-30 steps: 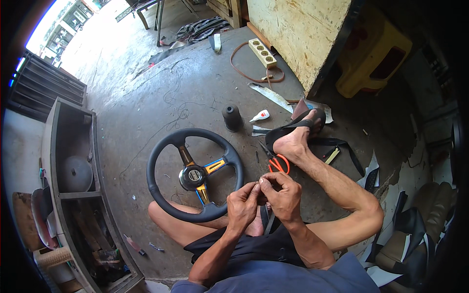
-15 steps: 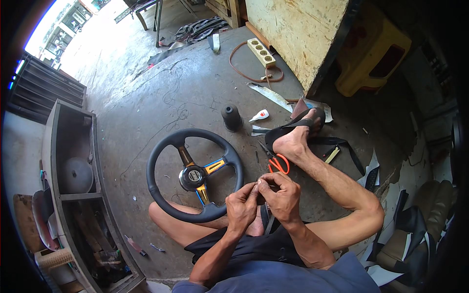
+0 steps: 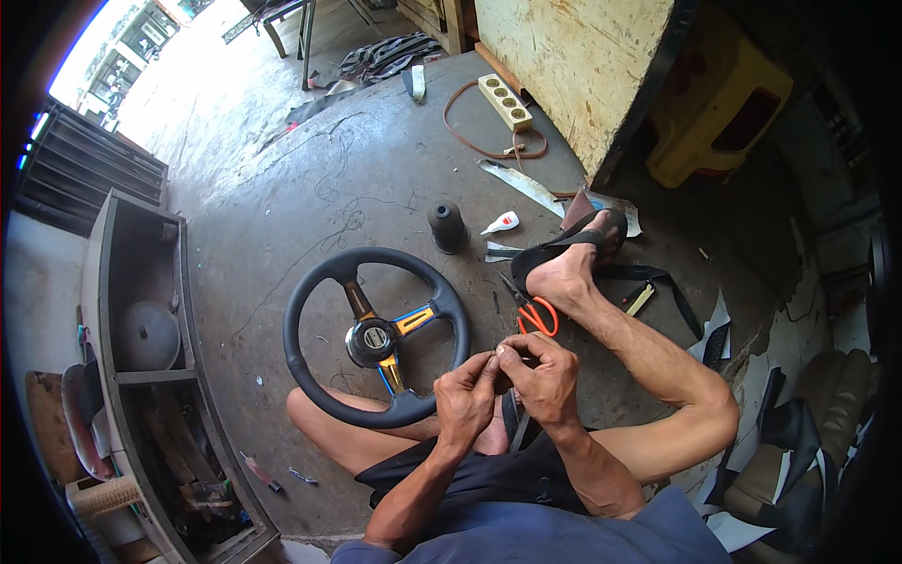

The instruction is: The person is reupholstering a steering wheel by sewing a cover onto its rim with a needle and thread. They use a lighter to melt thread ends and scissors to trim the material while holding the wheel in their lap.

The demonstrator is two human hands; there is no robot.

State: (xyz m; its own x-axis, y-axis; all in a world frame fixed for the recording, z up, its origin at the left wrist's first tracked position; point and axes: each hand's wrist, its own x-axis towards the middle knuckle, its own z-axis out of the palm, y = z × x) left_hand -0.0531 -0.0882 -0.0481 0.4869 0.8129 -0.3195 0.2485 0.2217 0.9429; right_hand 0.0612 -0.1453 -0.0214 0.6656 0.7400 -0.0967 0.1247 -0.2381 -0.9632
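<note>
My left hand (image 3: 467, 395) and my right hand (image 3: 542, 381) meet in front of my lap, thumbs and fingertips pinched together. Whatever sits between the fingertips is too small to make out. Left of the hands, a black steering wheel (image 3: 299, 310) with gold and blue spokes rests over my bent leg and the floor. Orange-handled scissors (image 3: 538, 317) lie just beyond my right hand, close to my sandaled foot. A black cone-shaped thread spool (image 3: 447, 228) stands past the wheel, with a small white bottle (image 3: 501, 223) beside it.
Loose dark thread (image 3: 352, 221) trails over the floor. A power strip (image 3: 505, 101) with a brown cord lies by a worn wooden panel (image 3: 564, 66). An open metal cabinet (image 3: 150, 378) stands at left. A yellow-handled cutter (image 3: 641, 299) and dark upholstery scraps (image 3: 799, 442) are at right.
</note>
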